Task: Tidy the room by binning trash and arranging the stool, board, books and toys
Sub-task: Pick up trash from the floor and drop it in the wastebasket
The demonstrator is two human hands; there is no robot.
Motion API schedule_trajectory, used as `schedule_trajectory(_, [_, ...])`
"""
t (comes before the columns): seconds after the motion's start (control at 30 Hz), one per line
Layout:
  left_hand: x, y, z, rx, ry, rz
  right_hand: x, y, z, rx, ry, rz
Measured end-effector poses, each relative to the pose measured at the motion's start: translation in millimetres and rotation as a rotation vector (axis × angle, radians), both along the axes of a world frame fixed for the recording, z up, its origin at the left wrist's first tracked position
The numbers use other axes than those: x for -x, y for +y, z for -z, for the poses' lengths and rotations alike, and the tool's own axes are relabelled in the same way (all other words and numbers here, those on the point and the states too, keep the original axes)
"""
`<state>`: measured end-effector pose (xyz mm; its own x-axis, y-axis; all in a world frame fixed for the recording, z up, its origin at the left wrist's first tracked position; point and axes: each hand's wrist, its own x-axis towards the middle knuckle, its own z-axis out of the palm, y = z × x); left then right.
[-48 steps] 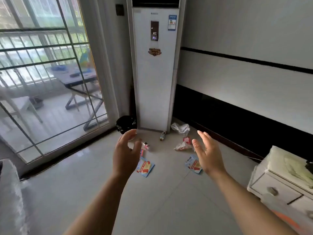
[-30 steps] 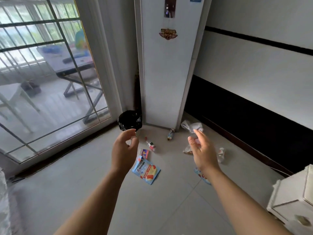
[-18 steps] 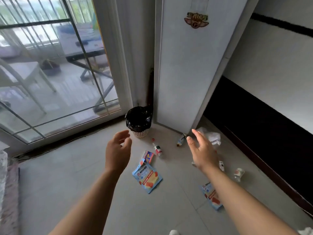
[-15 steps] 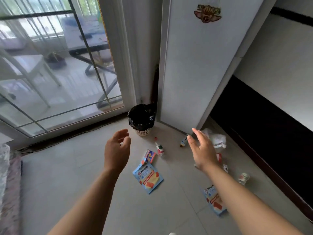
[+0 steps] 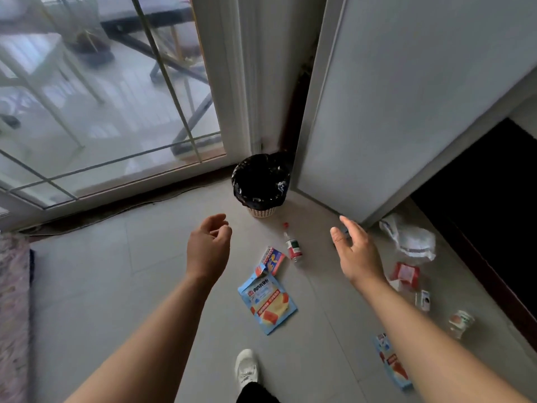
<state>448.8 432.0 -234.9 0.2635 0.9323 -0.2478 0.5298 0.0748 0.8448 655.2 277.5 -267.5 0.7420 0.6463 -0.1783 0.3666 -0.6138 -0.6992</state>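
Note:
Trash lies scattered on the grey tile floor. A blue snack packet (image 5: 266, 303) sits between my arms, with a small blue and red box (image 5: 272, 259) and a little red-capped bottle (image 5: 293, 246) just beyond it. A crumpled white plastic bag (image 5: 410, 239), a red wrapper (image 5: 404, 275), a small cup (image 5: 459, 322) and a second blue packet (image 5: 393, 364) lie to the right. The bin (image 5: 261, 184), lined with a black bag, stands in the corner. My left hand (image 5: 207, 248) hangs with loosely curled fingers, holding nothing. Over the floor hovers my right hand (image 5: 355, 249), fingers spread and empty.
A tall white standing air conditioner (image 5: 401, 106) rises right of the bin. A glass sliding door (image 5: 110, 91) fills the left. A dark baseboard (image 5: 491, 205) runs along the right wall. My white shoe (image 5: 246, 368) steps in at the bottom. A rug edge (image 5: 13, 309) shows at far left.
The view has moved closer to the bin and tilted down, so the trash looks nearer. Both hands stay raised and empty; a white shoe has come into view.

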Motion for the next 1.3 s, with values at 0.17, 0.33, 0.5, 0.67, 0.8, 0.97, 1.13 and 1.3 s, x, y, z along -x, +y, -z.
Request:
schedule_trajectory(0.17, [-24, 33, 96, 0.068, 0.044, 0.016, -8, 31, 98, 0.065, 0.027, -0.026])
schedule_trajectory(0.33, [-37, 45, 221, 0.134, 0.105, -0.009, -11, 51, 220, 0.198, 0.053, -0.099])
schedule_trajectory(0.5, [-33, 45, 351, 0.212, 0.173, -0.021, -8, 63, 331, 0.28, 0.053, -0.192])
schedule_trajectory(0.67, [-27, 39, 473, 0.26, 0.261, 0.018, -11, 78, 440, 0.357, 0.003, -0.335])
schedule_trajectory(0.8, [-24, 36, 557, 0.322, 0.297, 0.033, -16, 96, 522, 0.398, -0.022, -0.434])
schedule_trajectory(0.97, [-18, 33, 640, 0.351, 0.433, 0.111, -16, 123, 597, 0.415, -0.06, -0.552])
schedule_trajectory(1.13, [-9, 31, 693, 0.231, 0.784, 0.331, -19, 146, 656, 0.476, -0.059, -0.58])
schedule_trajectory(1.3, [-4, 27, 719, 0.163, 0.833, 0.355, -22, 158, 679, 0.543, -0.059, -0.59])
